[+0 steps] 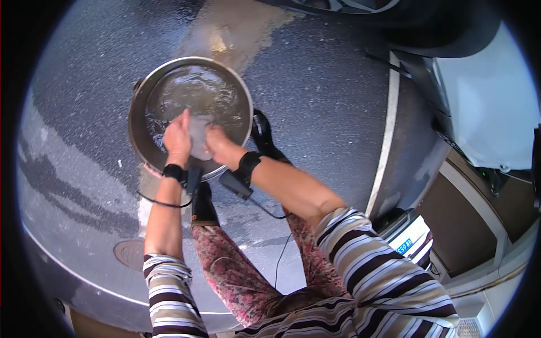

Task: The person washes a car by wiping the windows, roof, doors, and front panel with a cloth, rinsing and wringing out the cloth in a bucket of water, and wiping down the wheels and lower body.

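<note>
Striped sleeves [389,270] in brown, tan and white, pushed up near the elbows, sit nearest the camera, with floral trousers [231,259] between them. Both forearms reach over a round metal pan [245,96] standing on the asphalt [321,96]. Water [197,93] lies inside it, rippled and bright with reflections toward the pan's far edge. Just inside the pan's near edge, a grey cloth [199,135] is held between the two hands. The left hand [178,137] has its fingers closed at the cloth's left side, thumb pointing toward the far edge; the right hand [218,142] has its fingers curled tightly on the right side. Blur hides the fingertips, and I cannot tell how much of the cloth is under water. Black wristbands [248,163] circle both wrists, with a black box [235,185] beside the right one and a cable [269,211] running from it. One dark shoe [203,205] stands by the pan's near edge, the other [265,136] beside its right edge. Farther right, a white line [385,141] crosses the asphalt, and a pale vehicle [484,96] stands beyond it.
</note>
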Motion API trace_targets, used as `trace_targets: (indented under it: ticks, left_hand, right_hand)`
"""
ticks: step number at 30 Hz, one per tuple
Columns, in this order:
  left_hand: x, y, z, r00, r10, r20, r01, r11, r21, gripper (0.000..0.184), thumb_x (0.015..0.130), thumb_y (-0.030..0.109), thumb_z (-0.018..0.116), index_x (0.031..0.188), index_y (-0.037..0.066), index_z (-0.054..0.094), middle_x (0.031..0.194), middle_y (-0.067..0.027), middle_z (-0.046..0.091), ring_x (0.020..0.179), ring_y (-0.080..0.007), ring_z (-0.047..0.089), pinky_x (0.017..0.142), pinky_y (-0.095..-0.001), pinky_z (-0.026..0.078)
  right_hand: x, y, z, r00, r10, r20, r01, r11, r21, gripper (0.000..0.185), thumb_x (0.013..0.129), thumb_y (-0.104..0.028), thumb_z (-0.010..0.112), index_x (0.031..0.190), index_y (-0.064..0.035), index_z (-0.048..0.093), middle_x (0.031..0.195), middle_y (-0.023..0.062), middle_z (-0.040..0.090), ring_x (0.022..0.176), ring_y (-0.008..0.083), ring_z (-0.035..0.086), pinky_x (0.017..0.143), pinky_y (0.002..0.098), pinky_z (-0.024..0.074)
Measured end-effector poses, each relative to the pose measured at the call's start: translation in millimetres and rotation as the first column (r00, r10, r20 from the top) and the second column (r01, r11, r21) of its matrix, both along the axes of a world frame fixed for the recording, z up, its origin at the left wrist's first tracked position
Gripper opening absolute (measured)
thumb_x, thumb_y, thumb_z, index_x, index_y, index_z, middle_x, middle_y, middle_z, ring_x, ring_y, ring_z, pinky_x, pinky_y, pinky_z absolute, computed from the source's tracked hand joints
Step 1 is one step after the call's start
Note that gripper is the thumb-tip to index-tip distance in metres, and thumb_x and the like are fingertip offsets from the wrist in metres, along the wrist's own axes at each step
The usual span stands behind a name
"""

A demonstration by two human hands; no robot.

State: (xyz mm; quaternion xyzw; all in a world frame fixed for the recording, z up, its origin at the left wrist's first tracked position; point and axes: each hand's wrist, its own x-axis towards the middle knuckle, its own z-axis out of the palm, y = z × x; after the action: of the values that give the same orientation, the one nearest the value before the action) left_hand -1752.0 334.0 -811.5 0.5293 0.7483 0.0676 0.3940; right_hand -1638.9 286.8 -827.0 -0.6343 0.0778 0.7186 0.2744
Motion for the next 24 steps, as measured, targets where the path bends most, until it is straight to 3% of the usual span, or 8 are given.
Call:
trace_targets:
  ticks: [7, 8, 12, 15, 19, 21, 22, 24]
  left_hand:
    - [-30, 11, -33, 0.901, -0.211, -0.378, 0.047, 0.916, -0.399, 0.090, 0.078, 0.075, 0.057, 0.147, 0.019, 0.038, 0.147, -0.0291, 0.032, 0.135, -0.0488, 0.031, 0.104, -0.0591, 0.035]
    - [-34, 9, -52, 0.918, -0.145, -0.369, -0.035, 0.897, -0.440, 0.098, 0.075, 0.076, 0.058, 0.152, 0.022, 0.030, 0.151, -0.0321, 0.025, 0.141, -0.0505, 0.022, 0.109, -0.0577, 0.031]
    - [-12, 6, -92, 0.954, -0.193, -0.229, -0.013, 0.736, -0.677, 0.110, 0.076, 0.080, 0.052, 0.155, 0.010, 0.020, 0.147, -0.0334, 0.035, 0.144, -0.0480, 0.018, 0.114, -0.0556, 0.021]
    - [12, -8, -105, 0.826, 0.520, 0.216, -0.227, 0.659, -0.717, 0.080, 0.081, 0.057, 0.070, 0.132, -0.002, 0.055, 0.133, -0.0228, 0.056, 0.118, -0.0324, 0.057, 0.094, -0.0421, 0.047]
    - [29, -10, -33, 0.554, 0.694, 0.460, -0.280, 0.676, -0.682, 0.066, 0.085, 0.033, 0.074, 0.135, -0.004, 0.050, 0.120, -0.0136, 0.063, 0.099, -0.0203, 0.063, 0.084, -0.0325, 0.051]
    - [29, -11, -2, 0.573, 0.614, 0.544, -0.216, 0.753, -0.622, 0.067, 0.084, 0.035, 0.075, 0.133, -0.005, 0.053, 0.118, -0.0133, 0.063, 0.099, -0.0185, 0.062, 0.085, -0.0306, 0.049]
    - [30, -18, 0, 0.588, 0.553, 0.590, -0.220, 0.811, -0.542, 0.054, 0.084, 0.033, 0.075, 0.122, -0.004, 0.062, 0.116, -0.0110, 0.064, 0.096, -0.0163, 0.062, 0.083, -0.0291, 0.049]
    - [38, -20, 34, 0.554, 0.464, 0.692, -0.211, 0.881, -0.423, 0.035, 0.085, 0.030, 0.072, 0.103, 0.000, 0.070, 0.104, -0.0071, 0.068, 0.089, -0.0142, 0.061, 0.079, -0.0294, 0.049]
  right_hand:
    - [15, 23, 15, 0.967, -0.102, 0.232, 0.115, 0.992, -0.043, 0.058, 0.093, -0.032, 0.058, 0.140, -0.0009, 0.044, 0.132, 0.0184, 0.055, 0.120, 0.0281, 0.053, 0.099, 0.0396, 0.0409]
    - [29, 17, -14, 0.998, -0.001, -0.062, 0.005, 0.997, 0.075, 0.098, 0.089, -0.042, 0.062, 0.156, -0.0096, -0.002, 0.158, 0.0183, 0.019, 0.144, 0.0305, 0.025, 0.113, 0.0443, 0.0276]
    - [17, 37, -9, 0.966, 0.243, 0.089, -0.220, 0.952, -0.211, 0.099, 0.086, -0.069, 0.050, 0.157, -0.0212, 0.000, 0.161, 0.0147, 0.013, 0.147, 0.0354, 0.014, 0.112, 0.0607, 0.0173]
    - [21, 46, -5, 0.967, 0.217, -0.136, -0.250, 0.913, -0.321, 0.099, 0.084, -0.080, 0.042, 0.156, -0.0190, 0.013, 0.159, 0.0151, 0.021, 0.145, 0.0396, 0.020, 0.109, 0.0677, 0.0136]
    - [38, 50, 1, 0.939, 0.044, -0.341, -0.134, 0.961, -0.244, 0.091, 0.081, -0.085, 0.035, 0.142, -0.0191, 0.043, 0.138, 0.0139, 0.052, 0.129, 0.0385, 0.046, 0.097, 0.0701, 0.0322]
    - [47, 45, -10, 0.904, 0.075, -0.420, -0.164, 0.970, -0.180, 0.088, 0.081, -0.083, 0.041, 0.141, -0.0184, 0.044, 0.136, 0.0144, 0.053, 0.126, 0.0374, 0.048, 0.098, 0.0639, 0.0371]
    - [55, 36, 1, 0.886, 0.407, -0.221, -0.358, 0.905, 0.232, 0.084, 0.075, -0.048, 0.063, 0.147, -0.0172, 0.033, 0.141, 0.0148, 0.047, 0.130, 0.0327, 0.045, 0.104, 0.0534, 0.0367]
    - [63, 48, 29, 0.768, 0.640, -0.025, -0.587, 0.719, 0.371, 0.091, 0.071, -0.028, 0.071, 0.149, -0.0147, 0.027, 0.143, 0.0151, 0.044, 0.129, 0.0302, 0.046, 0.105, 0.0462, 0.0384]
